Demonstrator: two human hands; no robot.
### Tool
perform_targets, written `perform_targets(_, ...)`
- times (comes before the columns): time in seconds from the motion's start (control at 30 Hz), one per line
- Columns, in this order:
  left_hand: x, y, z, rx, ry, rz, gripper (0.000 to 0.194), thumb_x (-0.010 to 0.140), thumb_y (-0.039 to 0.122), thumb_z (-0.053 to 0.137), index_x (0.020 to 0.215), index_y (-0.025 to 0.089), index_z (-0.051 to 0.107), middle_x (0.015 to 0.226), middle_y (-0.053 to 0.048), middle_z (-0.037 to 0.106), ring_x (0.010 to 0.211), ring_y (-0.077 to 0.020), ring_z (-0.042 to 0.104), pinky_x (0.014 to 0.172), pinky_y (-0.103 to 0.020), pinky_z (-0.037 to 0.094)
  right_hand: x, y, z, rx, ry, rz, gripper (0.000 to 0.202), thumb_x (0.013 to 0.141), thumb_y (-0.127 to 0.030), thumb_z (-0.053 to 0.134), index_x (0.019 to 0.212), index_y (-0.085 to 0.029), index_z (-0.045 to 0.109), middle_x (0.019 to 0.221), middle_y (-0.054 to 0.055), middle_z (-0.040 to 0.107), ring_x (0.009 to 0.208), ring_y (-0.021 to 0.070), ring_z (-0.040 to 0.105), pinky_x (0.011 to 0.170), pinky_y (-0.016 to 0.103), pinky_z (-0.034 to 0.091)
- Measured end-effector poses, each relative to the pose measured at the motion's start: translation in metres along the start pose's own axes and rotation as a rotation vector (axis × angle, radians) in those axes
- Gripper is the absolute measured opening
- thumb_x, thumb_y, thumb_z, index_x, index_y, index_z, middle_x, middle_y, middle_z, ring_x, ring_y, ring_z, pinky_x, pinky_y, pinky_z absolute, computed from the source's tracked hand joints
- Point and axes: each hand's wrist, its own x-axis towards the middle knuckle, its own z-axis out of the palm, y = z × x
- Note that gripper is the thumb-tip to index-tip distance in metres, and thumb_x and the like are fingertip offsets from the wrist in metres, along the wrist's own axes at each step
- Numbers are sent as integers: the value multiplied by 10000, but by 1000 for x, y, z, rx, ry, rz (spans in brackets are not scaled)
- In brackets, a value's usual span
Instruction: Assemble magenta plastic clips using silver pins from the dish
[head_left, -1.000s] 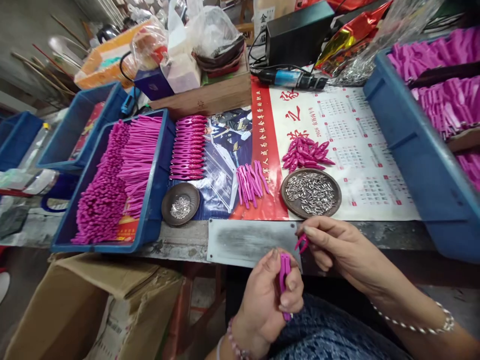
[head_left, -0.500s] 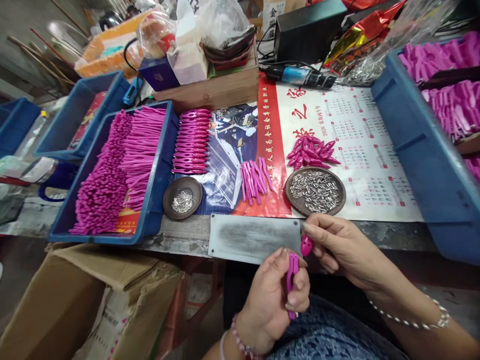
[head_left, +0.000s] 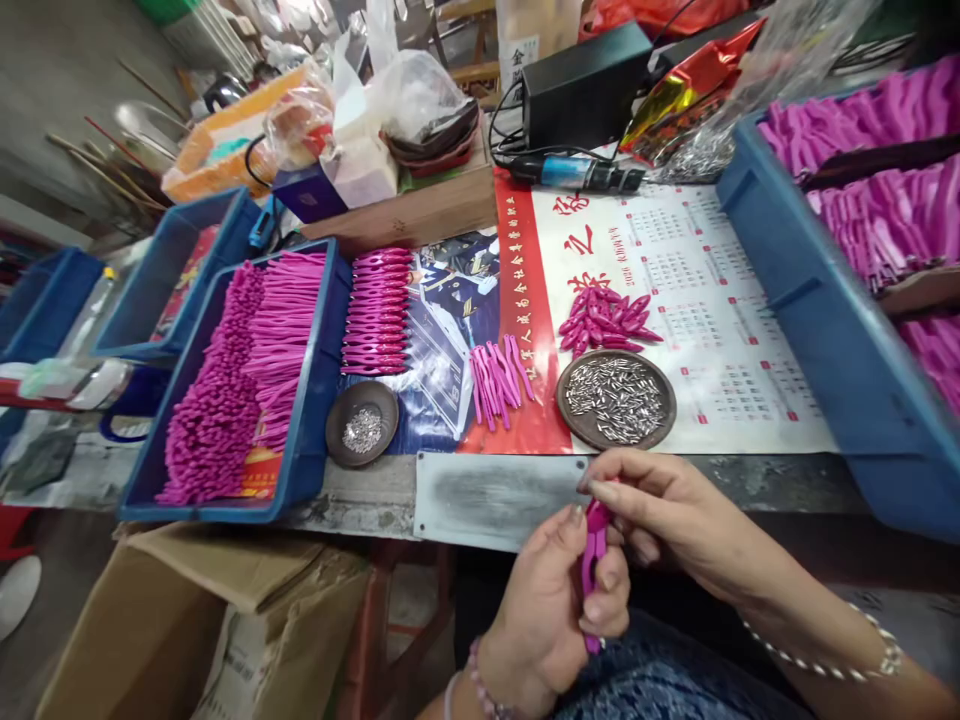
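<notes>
My left hand (head_left: 544,590) is closed around a slim magenta plastic handle (head_left: 590,570), held nearly upright below the front edge of the table. With fingertips pinched, my right hand (head_left: 664,510) holds a small glossy magenta cap (head_left: 598,513) at the handle's top end. The fingers cover most of the cap, so how far it sits on the handle is hidden. Just beyond my right hand is a brown dish (head_left: 667,425) of small metal pins. Behind that dish lies a heap of glossy magenta caps (head_left: 607,318). Several loose handles (head_left: 499,380) rest to the left.
A grey metal plate (head_left: 495,495) lies at the table's front edge. Left of it are a small dish (head_left: 379,440) of metal bits, a row of capped pieces (head_left: 376,310) and a blue bin (head_left: 322,350) of handles. Another blue bin (head_left: 817,320) stands right. A cardboard box (head_left: 112,620) sits below.
My right hand has brought the cap left and onto the top end of the handle. My left hand keeps its grip. The whole view has shifted slightly.
</notes>
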Motion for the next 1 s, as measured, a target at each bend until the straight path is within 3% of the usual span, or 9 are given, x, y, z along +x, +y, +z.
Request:
perform_targets(0.3,19,11,23,7,21,-60,299,858,432,676,873,153,567,583,52,504,363,-22,289,360,-157,164,9,-9,-22,227,-92,6,339,794,-488,790,848,-177,667,536,-49,525,412,37,353,403,156,269)
perform_targets(0.63,42,29,47,-52,48,-192,318,833,417,711,891,128,592,591,67,456,383,-18,270,366,-153,144,24,-35,-31,196,8,-42,358,824,-501,746,745,-175,620,510,-60,487,411,46,324,386,176,217)
perform_targets(1.0,47,33,50,-4,105,-162,306,869,430,657,881,133,586,599,56,474,383,-21,280,372,-166,144,31,-34,-35,172,32,-64,322,837,-479,738,786,-175,642,559,-45,520,436,51,359,401,177,243)
